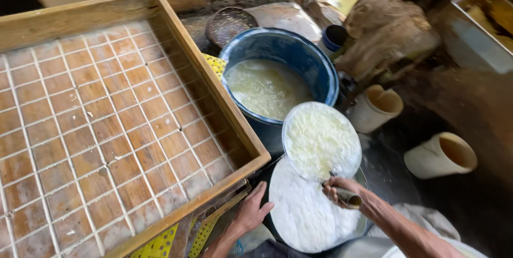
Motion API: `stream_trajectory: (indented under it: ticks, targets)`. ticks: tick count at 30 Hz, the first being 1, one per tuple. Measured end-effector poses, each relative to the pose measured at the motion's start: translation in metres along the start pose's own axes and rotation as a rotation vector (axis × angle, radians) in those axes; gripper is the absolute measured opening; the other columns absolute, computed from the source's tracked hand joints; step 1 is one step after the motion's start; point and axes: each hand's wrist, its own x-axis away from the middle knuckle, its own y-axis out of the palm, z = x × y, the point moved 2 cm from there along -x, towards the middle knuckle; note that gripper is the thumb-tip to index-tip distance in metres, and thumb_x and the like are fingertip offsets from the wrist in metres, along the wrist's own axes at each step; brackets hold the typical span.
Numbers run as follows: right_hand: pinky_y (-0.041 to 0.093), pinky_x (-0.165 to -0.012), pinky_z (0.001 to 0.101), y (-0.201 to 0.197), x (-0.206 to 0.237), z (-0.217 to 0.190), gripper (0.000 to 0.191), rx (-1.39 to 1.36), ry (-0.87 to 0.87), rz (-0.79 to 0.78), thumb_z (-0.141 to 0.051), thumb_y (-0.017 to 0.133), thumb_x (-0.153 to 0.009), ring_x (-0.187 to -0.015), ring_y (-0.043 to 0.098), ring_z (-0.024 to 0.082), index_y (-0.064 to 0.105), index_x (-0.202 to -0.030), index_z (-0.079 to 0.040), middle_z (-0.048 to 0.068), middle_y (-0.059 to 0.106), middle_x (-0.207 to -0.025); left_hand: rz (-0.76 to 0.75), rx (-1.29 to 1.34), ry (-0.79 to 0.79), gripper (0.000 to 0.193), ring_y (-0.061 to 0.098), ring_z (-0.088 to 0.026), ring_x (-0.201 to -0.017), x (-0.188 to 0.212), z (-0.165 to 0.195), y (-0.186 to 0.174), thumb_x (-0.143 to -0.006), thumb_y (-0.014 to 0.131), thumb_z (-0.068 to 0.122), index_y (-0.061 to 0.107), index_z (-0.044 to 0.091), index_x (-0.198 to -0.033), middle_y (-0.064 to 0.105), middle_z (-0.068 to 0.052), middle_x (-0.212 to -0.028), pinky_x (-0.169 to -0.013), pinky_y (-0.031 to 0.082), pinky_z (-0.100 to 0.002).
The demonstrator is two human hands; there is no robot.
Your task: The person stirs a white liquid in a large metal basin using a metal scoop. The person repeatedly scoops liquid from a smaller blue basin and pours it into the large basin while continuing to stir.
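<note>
Wooden tray cut off at left, metal tub cropped at right edge

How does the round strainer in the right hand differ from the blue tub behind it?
The strainer is shallow, pale and small; the blue tub is deep, dark-walled and much wider. The strainer is lifted and tilted by its handle in the right hand, while the tub stands level on the ground. The strainer carries a drained heap of whitish strands; the tub holds them in cloudy liquid. Both are round and hold the same pale material.
</note>
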Motion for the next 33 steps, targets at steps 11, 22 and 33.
stream_trajectory:
  ticks: [11, 22, 33]
  targets:
    - [0.057, -0.047, 0.0236, -0.122, 0.075, 0.279, 0.016, -0.477, -0.026, 0.032, -0.014, 0.050, -0.095, -0.050, 0.062, 0.008, 0.054, -0.082, -0.005, 0.001, 0.059, -0.067, -0.047, -0.180, -0.082, 0.073, 0.042, -0.032, -0.145, 0.116, -0.111, 0.009, -0.094, 0.062, 0.041, 0.041, -0.001, -0.150, 0.044, -0.020, -0.155, -0.119, 0.034, -0.037]
    - [0.053, -0.045, 0.0222, -0.248, 0.152, 0.423, 0.012, -0.683, -0.178, 0.105, -0.009, 0.053, -0.093, -0.050, 0.056, 0.007, 0.050, -0.083, -0.003, 0.001, 0.056, -0.068, -0.219, -0.303, -0.105, 0.072, 0.052, -0.036, -0.137, 0.141, -0.021, 0.142, -0.093, 0.061, 0.042, 0.042, 0.004, -0.151, 0.055, -0.022, -0.145, -0.114, 0.042, -0.041]
    - [0.056, -0.058, 0.0264, -0.355, 0.215, 0.443, 0.014, -0.794, -0.183, -0.089, -0.013, 0.048, -0.096, -0.062, 0.057, 0.012, 0.049, -0.086, -0.004, 0.001, 0.050, -0.074, -0.567, -0.365, 0.039, 0.071, 0.052, -0.042, -0.132, 0.194, 0.092, 0.331, -0.094, 0.060, 0.036, 0.038, -0.003, -0.150, 0.056, -0.027, -0.140, -0.108, 0.042, -0.048]
